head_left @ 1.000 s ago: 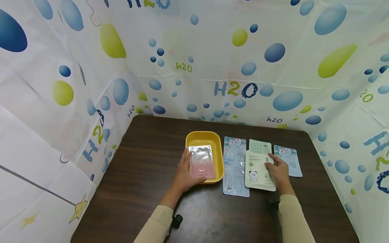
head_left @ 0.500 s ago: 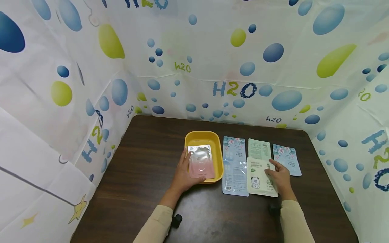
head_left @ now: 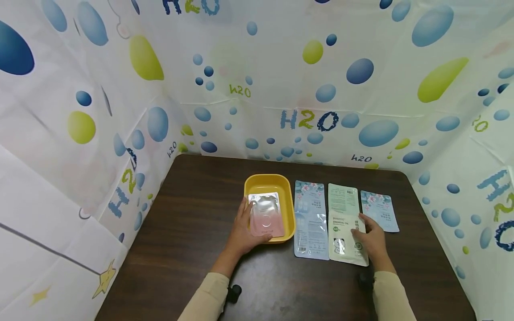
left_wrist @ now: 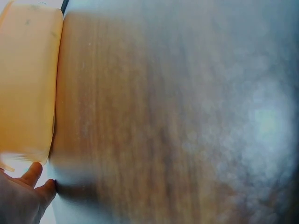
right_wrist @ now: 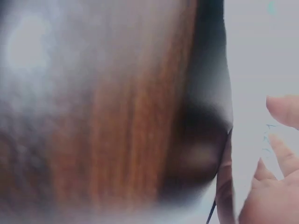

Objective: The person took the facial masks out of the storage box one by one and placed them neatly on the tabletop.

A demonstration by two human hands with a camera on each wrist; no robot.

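My left hand (head_left: 244, 229) rests spread along the left side of a yellow tray (head_left: 287, 196), its thumb at the tray's near end over the lower edge of a silver-and-pink sachet (head_left: 267, 218) lying in it. The left wrist view shows the tray's wall (left_wrist: 28, 84) with two fingertips at its corner. My right hand (head_left: 371, 238) pinches the right edge of a pale green face mask packet (head_left: 343, 240) printed with a bear, its thumb on top. Another green packet (head_left: 343, 197) lies directly beyond it, in line.
Two blue flowered packets, a far one (head_left: 309, 196) and a near one (head_left: 312, 238), lie end to end right of the tray. A third blue packet (head_left: 379, 211) lies at the far right. The dark wooden table (head_left: 192, 223) meets a printed white curtain (head_left: 257, 89) behind.
My right hand has drawn the green bear packet toward me and slightly right, showing more of the green packet beyond and lining the two up. The left hand stays at the tray.
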